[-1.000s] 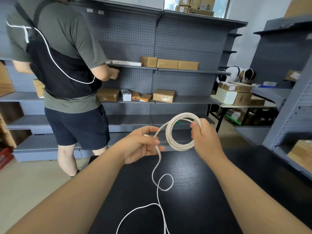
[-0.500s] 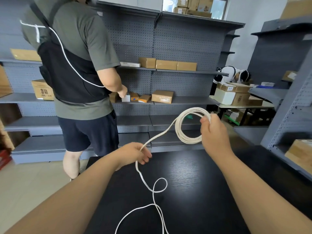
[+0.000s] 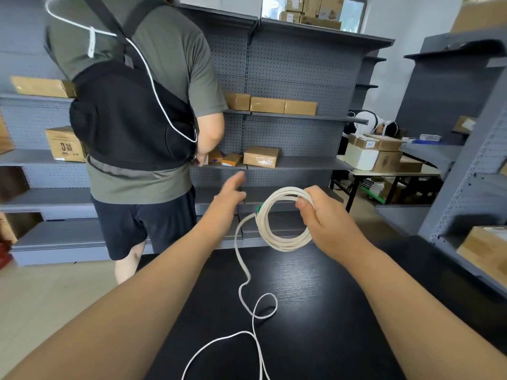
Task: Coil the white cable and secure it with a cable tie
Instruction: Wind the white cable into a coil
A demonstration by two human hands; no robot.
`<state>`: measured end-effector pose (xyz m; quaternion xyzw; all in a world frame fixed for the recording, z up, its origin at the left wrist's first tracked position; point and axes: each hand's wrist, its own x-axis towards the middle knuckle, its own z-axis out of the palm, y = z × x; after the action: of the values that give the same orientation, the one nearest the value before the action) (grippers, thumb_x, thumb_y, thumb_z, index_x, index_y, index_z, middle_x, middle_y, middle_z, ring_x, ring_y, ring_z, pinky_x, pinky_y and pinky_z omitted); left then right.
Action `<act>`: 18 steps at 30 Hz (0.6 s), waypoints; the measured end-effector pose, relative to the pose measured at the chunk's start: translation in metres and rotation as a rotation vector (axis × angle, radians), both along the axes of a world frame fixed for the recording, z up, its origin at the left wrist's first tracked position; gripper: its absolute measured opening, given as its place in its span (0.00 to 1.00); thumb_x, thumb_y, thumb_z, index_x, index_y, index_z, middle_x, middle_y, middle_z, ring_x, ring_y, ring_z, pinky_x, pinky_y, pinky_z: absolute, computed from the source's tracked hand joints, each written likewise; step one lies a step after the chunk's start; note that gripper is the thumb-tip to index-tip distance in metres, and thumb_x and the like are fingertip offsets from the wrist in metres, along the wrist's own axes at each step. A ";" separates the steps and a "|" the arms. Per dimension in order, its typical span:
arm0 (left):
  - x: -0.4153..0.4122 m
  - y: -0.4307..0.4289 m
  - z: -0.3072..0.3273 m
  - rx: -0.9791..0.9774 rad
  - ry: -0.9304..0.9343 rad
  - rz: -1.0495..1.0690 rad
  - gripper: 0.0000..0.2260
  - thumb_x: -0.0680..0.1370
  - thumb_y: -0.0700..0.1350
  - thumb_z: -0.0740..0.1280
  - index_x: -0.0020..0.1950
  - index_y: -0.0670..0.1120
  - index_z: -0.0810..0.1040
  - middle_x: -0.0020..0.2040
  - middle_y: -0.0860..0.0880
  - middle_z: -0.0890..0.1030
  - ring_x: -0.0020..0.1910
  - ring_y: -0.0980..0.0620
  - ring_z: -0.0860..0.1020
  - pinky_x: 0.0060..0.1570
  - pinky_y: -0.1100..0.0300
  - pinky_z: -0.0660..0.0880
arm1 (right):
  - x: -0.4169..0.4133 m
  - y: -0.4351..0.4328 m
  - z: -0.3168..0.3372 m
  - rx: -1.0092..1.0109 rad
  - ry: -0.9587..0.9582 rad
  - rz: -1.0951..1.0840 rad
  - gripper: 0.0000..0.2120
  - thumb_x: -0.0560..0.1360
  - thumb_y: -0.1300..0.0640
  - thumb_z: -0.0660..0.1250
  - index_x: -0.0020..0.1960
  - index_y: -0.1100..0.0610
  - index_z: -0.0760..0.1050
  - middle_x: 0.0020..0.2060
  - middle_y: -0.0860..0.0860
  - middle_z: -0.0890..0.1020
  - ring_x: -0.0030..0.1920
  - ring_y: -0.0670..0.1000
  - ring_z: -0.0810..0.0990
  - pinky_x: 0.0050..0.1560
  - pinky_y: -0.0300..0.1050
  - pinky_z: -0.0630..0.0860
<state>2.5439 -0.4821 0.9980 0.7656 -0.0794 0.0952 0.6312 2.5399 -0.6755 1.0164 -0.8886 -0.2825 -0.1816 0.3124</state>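
My right hand (image 3: 326, 223) grips a coil of white cable (image 3: 282, 237) of several turns, held upright above the far end of the black table (image 3: 315, 311). A small green bit shows at the coil's upper left. The loose tail of the cable (image 3: 256, 311) drops from the coil's left side, makes a small loop on the table and runs off the near edge. My left hand (image 3: 227, 200) is raised just left of the coil, fingers extended, and it touches nothing. No cable tie is visible.
A person in a green shirt with a black bag (image 3: 129, 119) stands close at the table's far left, facing grey shelves (image 3: 288, 163) with cardboard boxes. Another shelf unit (image 3: 466, 187) rises at the right. A table with boxes (image 3: 384, 157) stands behind.
My left hand let go of the cable tail and rose toward the coil. The right hand lowered the coil slightly. The person moved closer and to the right.
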 end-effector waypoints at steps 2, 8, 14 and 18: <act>-0.005 -0.012 0.017 0.253 0.241 -0.171 0.17 0.83 0.44 0.50 0.69 0.42 0.69 0.67 0.43 0.73 0.66 0.50 0.70 0.67 0.58 0.61 | 0.000 0.001 -0.002 -0.016 0.007 0.004 0.08 0.81 0.54 0.53 0.47 0.57 0.67 0.32 0.48 0.72 0.33 0.47 0.70 0.33 0.42 0.63; -0.003 0.003 0.023 0.308 0.058 -0.193 0.18 0.80 0.50 0.60 0.30 0.51 0.76 0.28 0.53 0.71 0.30 0.54 0.68 0.38 0.60 0.66 | -0.004 -0.002 -0.002 -0.085 0.042 0.024 0.08 0.81 0.53 0.52 0.51 0.55 0.68 0.32 0.47 0.72 0.32 0.46 0.69 0.31 0.41 0.63; 0.005 0.003 0.041 0.451 -0.090 -0.022 0.15 0.78 0.54 0.62 0.32 0.52 0.78 0.34 0.44 0.66 0.34 0.49 0.64 0.38 0.57 0.61 | -0.009 0.003 -0.002 -0.236 0.116 -0.002 0.11 0.81 0.53 0.51 0.60 0.56 0.67 0.39 0.52 0.75 0.37 0.51 0.72 0.37 0.47 0.67; 0.003 -0.013 0.045 0.398 -0.199 0.010 0.14 0.79 0.50 0.61 0.34 0.52 0.76 0.35 0.47 0.71 0.36 0.53 0.69 0.40 0.59 0.64 | -0.010 0.010 -0.005 -0.287 0.116 -0.027 0.10 0.81 0.54 0.52 0.57 0.57 0.67 0.37 0.53 0.75 0.35 0.52 0.71 0.33 0.46 0.66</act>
<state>2.5466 -0.4956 1.0428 0.8624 -0.1549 0.1555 0.4561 2.5303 -0.6656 1.0113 -0.9369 -0.2750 -0.0918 0.1954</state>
